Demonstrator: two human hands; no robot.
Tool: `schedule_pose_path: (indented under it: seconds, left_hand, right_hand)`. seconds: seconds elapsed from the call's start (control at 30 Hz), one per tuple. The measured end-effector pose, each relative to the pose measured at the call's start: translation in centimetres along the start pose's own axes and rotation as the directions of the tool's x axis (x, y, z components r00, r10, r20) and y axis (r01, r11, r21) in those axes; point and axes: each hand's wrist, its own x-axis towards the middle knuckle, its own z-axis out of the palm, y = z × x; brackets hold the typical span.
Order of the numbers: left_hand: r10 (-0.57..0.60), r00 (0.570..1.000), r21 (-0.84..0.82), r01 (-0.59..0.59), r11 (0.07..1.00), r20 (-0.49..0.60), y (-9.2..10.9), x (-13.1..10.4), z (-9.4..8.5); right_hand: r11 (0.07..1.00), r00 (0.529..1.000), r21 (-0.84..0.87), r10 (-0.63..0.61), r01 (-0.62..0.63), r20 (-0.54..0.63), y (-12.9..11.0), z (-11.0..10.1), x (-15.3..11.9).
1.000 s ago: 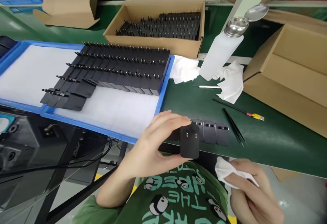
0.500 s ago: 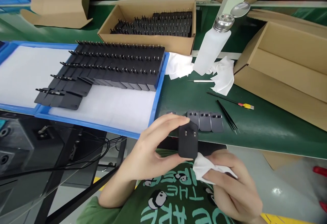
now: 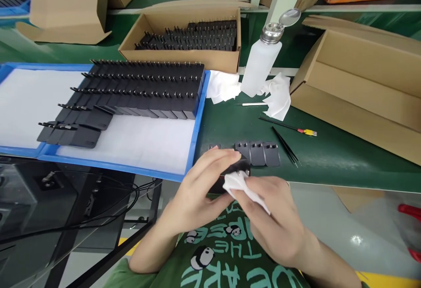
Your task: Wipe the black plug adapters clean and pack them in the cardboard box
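Between its thumb and fingers, my left hand (image 3: 200, 191) grips a black power adapter (image 3: 217, 186) with metal prongs, seen a moment earlier and now largely covered. My right hand (image 3: 276, 218) pinches a folded white cloth (image 3: 239, 183) and presses it against the adapter's face. Just beyond the hands, several dark adapters (image 3: 257, 153) stand in a short row on the green bench (image 3: 230, 126). One more sits partly hidden behind my left fingers. To the left, a blue-rimmed tray (image 3: 194, 147) carries rows of black adapters (image 3: 144, 88), prongs up.
An open carton (image 3: 179, 55) behind the tray holds more adapters. A white bottle (image 3: 261, 64) with a raised metal lid stands beside crumpled wipes (image 3: 279, 97). Tweezers (image 3: 285, 145), a thin pen-like tool (image 3: 251, 104) and a black cable (image 3: 289, 126) lie nearby. Another open carton (image 3: 358, 82) is at right.
My right hand has moved left and up, bringing the white cloth onto the adapter. The adapter, upright and plainly visible before, is now mostly covered. The whole view has shifted slightly.
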Motion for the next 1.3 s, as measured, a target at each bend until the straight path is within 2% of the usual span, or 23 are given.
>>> schedule_pose_path:
  seconds: [0.1,0.2,0.3,0.47,0.53,0.6,0.67,0.73,0.8,0.87,0.93,0.97,1.03,1.13,1.2,1.3]
  left_hand:
    - [-0.017,0.999,-0.141,0.010,0.990,-0.047,-0.6,-0.5,0.6]
    - [-0.022,0.994,-0.260,-0.006,0.966,-0.105,-1.3,-0.9,1.0]
    - [0.024,0.994,-0.262,-0.053,0.964,-0.110,-1.7,-1.0,1.1]
    - [0.089,0.993,-0.253,-0.105,0.962,-0.077,-1.3,-0.8,1.0]
    - [0.086,0.993,-0.283,-0.105,0.953,-0.077,-1.2,-0.8,1.0]
    - [0.067,0.995,-0.311,-0.087,0.947,-0.074,-1.2,-0.9,0.9]
    - [0.031,0.998,-0.324,-0.047,0.945,-0.054,-1.2,-1.0,0.8]
    - [0.000,1.000,-0.325,-0.009,0.946,-0.028,-1.1,-1.1,0.6]
    - [-0.016,1.000,-0.333,0.012,0.943,-0.008,-1.0,-1.2,0.5]
    - [-0.023,1.000,-0.340,0.022,0.940,0.000,-0.8,-1.2,0.5]
    - [-0.030,0.999,-0.345,0.033,0.938,0.013,-0.6,-1.3,0.6]
    - [-0.031,0.999,-0.344,0.036,0.938,0.019,-0.5,-1.3,0.6]
    - [-0.022,0.999,-0.343,0.032,0.939,0.032,-0.4,-1.3,0.7]
    - [-0.005,1.000,-0.360,0.013,0.933,0.023,-0.3,-1.5,0.9]
    - [0.015,1.000,-0.380,-0.013,0.925,0.003,-0.4,-1.8,1.0]
    - [0.055,0.998,-0.398,-0.052,0.916,-0.006,-0.6,-2.0,1.3]
  right_hand:
    - [0.994,1.000,-0.114,-0.010,0.007,-0.028,-0.2,0.6,0.2]
    - [0.998,0.999,-0.060,-0.030,0.032,0.028,-0.5,0.8,-0.6]
    - [1.000,0.997,0.022,-0.016,0.014,0.070,-0.6,0.8,-1.2]
    - [0.999,0.999,-0.007,0.047,-0.047,-0.015,-0.6,0.7,-0.6]
    - [0.996,0.998,0.059,0.063,-0.063,0.002,-0.6,0.6,-0.7]
    - [0.972,0.994,0.208,0.097,-0.107,0.055,-0.6,0.1,-1.1]
    - [0.876,0.979,0.443,0.137,-0.190,0.150,-0.3,-0.7,-1.6]
    - [0.698,0.953,0.651,0.195,-0.300,0.230,0.5,-1.9,-1.9]
    - [0.525,0.907,0.749,0.333,-0.405,0.257,1.5,-3.1,-1.8]
    - [0.458,0.852,0.771,0.483,-0.442,0.202,2.6,-3.8,-1.1]
    - [0.479,0.838,0.768,0.529,-0.426,0.136,3.4,-3.7,0.1]
    - [0.505,0.854,0.758,0.504,-0.413,0.129,3.6,-3.4,0.8]
    - [0.556,0.895,0.726,0.405,-0.405,0.189,3.9,-2.7,2.2]
    - [0.615,0.922,0.687,0.278,-0.386,0.269,3.8,-2.0,3.5]
    - [0.665,0.931,0.652,0.252,-0.364,0.263,3.7,-2.1,3.7]
    - [0.705,0.920,0.594,0.262,-0.388,0.290,3.6,-2.4,3.3]
